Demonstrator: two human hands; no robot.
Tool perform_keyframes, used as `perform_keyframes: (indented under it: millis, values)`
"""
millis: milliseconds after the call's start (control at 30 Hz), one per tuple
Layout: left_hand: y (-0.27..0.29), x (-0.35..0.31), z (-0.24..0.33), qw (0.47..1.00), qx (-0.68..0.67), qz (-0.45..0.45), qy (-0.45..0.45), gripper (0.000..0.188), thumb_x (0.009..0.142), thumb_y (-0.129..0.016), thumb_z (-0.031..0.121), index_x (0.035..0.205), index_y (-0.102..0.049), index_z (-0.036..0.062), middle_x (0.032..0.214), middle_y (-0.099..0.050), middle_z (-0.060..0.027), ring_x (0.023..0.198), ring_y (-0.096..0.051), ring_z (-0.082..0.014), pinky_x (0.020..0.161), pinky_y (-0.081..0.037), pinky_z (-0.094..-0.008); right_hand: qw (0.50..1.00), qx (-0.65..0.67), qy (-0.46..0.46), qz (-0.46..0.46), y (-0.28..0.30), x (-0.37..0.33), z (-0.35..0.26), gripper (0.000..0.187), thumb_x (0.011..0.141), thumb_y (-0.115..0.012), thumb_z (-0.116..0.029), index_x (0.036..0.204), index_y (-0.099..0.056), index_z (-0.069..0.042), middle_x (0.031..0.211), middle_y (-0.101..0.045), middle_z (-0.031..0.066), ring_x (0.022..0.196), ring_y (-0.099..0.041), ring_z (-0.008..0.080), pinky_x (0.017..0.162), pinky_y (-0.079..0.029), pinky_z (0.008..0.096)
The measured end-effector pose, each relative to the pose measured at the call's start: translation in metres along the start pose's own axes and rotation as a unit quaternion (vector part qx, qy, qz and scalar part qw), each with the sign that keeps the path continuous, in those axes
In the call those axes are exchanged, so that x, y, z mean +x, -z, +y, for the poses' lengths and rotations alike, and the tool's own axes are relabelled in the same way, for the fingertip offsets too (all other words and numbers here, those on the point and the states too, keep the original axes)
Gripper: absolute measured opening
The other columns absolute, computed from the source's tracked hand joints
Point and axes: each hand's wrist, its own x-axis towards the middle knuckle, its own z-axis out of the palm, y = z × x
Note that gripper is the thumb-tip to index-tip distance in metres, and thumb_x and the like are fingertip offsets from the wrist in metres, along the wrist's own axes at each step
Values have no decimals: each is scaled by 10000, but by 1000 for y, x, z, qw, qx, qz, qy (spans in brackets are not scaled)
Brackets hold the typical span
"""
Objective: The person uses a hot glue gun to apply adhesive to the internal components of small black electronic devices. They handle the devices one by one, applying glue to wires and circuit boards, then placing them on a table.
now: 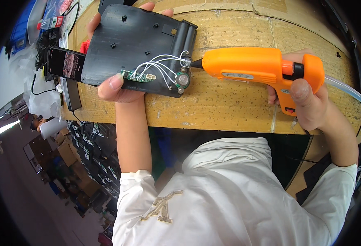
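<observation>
My left hand grips a black plastic panel from beneath, thumb at its lower edge beside a small green circuit board. White wires run from that board to a round metal part and to a small part near the panel's right edge. In my right hand is an orange hot glue gun, fingers wrapped round its handle. Its black nozzle points left and meets or nearly touches the wired part at the panel's edge. A clear glue stick trails from its back.
Cardboard covers the table under my hands. A phone with a lit screen stands left of the panel, by a dark box. Plastic bags and a blue bin lie farther left. Many wired black panels are below the table's left side.
</observation>
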Motion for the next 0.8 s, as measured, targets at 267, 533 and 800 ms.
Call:
perform_keyframes:
  millis: [267, 533, 800]
  values:
    - [-2, -1, 4, 1000, 6, 13, -4, 870, 583, -649, 403, 1398, -366, 293, 1344, -344, -375, 1207, -375, -622, 947, -405, -688, 1000, 3, 6, 16, -2, 2, 1, 888, 762, -472, -805, 1072, -590, 19, 797, -620, 86, 720, -632, 162, 612, -513, 267]
    - [-1, 2, 3, 999, 30, -24, -20, 909, 580, -669, 416, 1405, -315, 274, 1341, -349, -373, 1205, -394, -604, 969, -396, -679, 969, -56, 228, 81, -12, 10, 30, 564, 856, -541, -540, 911, -621, 16, 651, -608, 60, 555, -584, 171, 518, -460, 270]
    - [-2, -8, -2, 991, 36, -95, -88, 981, 642, -758, 246, 1417, -170, 120, 1336, -399, -281, 1218, -481, -392, 1007, -430, -476, 948, -123, 271, 109, -20, 19, 23, 456, 840, -643, -477, 753, -578, -34, 556, -508, 39, 463, -481, 219, 468, -381, 312]
